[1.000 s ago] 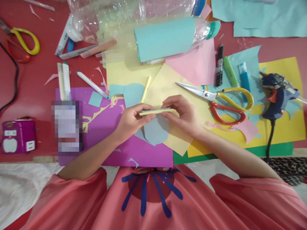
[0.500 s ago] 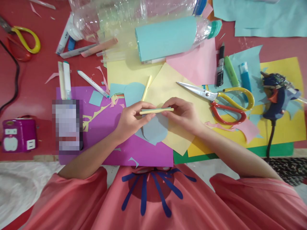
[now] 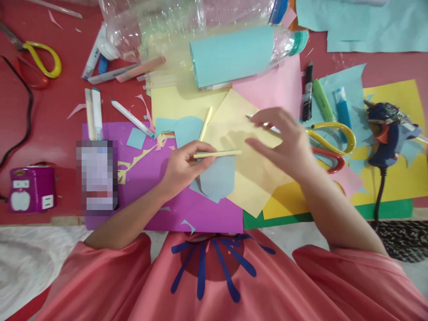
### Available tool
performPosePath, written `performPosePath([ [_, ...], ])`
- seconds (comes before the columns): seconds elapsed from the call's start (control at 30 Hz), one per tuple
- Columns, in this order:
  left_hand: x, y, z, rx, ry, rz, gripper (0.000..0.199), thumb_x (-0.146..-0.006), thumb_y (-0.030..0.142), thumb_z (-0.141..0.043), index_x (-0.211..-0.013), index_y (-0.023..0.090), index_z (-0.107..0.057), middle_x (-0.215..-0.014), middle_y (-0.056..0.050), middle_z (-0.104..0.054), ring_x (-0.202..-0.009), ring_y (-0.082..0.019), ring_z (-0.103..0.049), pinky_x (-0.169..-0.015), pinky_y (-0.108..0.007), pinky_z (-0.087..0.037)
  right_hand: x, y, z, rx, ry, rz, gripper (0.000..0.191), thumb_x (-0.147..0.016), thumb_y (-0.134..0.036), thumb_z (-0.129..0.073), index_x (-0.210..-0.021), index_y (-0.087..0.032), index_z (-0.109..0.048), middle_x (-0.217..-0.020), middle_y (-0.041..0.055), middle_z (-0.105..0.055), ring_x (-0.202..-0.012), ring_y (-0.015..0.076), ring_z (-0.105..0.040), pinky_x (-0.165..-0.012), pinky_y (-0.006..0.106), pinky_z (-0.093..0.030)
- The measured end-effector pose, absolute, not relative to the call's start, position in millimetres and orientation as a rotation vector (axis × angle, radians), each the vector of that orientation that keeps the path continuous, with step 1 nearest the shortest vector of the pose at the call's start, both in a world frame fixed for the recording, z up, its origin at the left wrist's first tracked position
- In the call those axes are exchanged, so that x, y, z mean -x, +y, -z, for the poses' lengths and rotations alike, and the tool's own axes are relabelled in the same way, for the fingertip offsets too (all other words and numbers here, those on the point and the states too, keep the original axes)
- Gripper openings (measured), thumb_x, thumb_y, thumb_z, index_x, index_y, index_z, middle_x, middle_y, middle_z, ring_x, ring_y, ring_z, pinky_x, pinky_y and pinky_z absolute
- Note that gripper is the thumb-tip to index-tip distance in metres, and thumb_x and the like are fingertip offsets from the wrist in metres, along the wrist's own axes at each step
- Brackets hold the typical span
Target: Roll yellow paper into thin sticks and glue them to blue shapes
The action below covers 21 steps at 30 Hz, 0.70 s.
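Note:
Between thumb and fingers, my left hand [image 3: 183, 166] pinches a thin pale-yellow strip [image 3: 227, 153] with a light blue edge showing along it. The strip lies nearly level above blue paper cutouts [image 3: 217, 178]. My right hand [image 3: 286, 142] is raised to the right of the strip, thumb and fingers apart with nothing between them. It is over the scissors [image 3: 329, 129] with yellow and red handles, covering much of their blades. Below it lies a cream sheet [image 3: 250, 191]. Another yellow rolled stick [image 3: 206, 124] rests just beyond my left hand.
A blue-wrapped bottle [image 3: 234, 55] lies at the back beside clear bottles [image 3: 150, 31]. On the right is a dark blue glue gun [image 3: 384, 142] with a cord. Markers [image 3: 130, 117], a phone [image 3: 99, 176], a purple sharpener [image 3: 31, 189] and more scissors [image 3: 43, 58] are on the left.
My right hand has let go of the strip and moved right, its fingers spreading, over the scissors. My left hand stays in place with the strip.

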State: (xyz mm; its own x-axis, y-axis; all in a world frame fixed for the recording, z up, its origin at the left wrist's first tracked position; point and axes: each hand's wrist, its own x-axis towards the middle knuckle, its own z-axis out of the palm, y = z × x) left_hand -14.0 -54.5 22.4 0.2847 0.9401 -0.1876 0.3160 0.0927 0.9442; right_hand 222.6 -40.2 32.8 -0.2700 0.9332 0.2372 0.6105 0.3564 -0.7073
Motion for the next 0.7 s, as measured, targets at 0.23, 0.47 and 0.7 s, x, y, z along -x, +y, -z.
performPosePath([
  [0.23, 13.7, -51.3, -19.5, -1.417, 1.113, -0.626, 0.022, -0.078, 0.04, -0.065, -0.085, 0.019, -0.064, -0.082, 0.0, -0.065, -0.055, -0.006, -0.046, -0.046, -0.018, -0.037, -279.2, -40.5, -37.5, 1.984, -2.184, -0.239, 0.009, -0.079, -0.029, -0.063, -0.081, -0.021, -0.058, -0.087, 0.013, -0.066, -0.088, 0.0315, -0.061, -0.079, 0.048, -0.046],
  [0.47, 13.1, -49.3, -20.5, -1.485, 1.099, -0.557, 0.022, -0.08, 0.039, -0.062, -0.086, 0.019, -0.063, -0.085, -0.001, -0.066, -0.06, -0.008, -0.051, -0.05, -0.019, -0.038, -280.9, -46.6, -16.0, 1.715, -2.188, -0.235, 0.013, -0.08, -0.028, -0.057, -0.091, -0.024, -0.062, -0.086, 0.0088, -0.066, -0.084, 0.027, -0.061, -0.074, 0.042, -0.049],
  [0.7, 12.9, -48.4, -21.1, -1.505, 1.108, -0.535, 0.019, -0.08, 0.036, -0.063, -0.086, 0.019, -0.063, -0.085, 0.0, -0.067, -0.064, -0.008, -0.053, -0.055, -0.02, -0.039, -236.3, -27.0, -6.4, 1.542, -2.199, -0.339, 0.008, -0.08, -0.023, -0.058, -0.085, -0.024, -0.065, -0.082, 0.0065, -0.06, -0.082, 0.024, -0.055, -0.075, 0.042, -0.047],
])
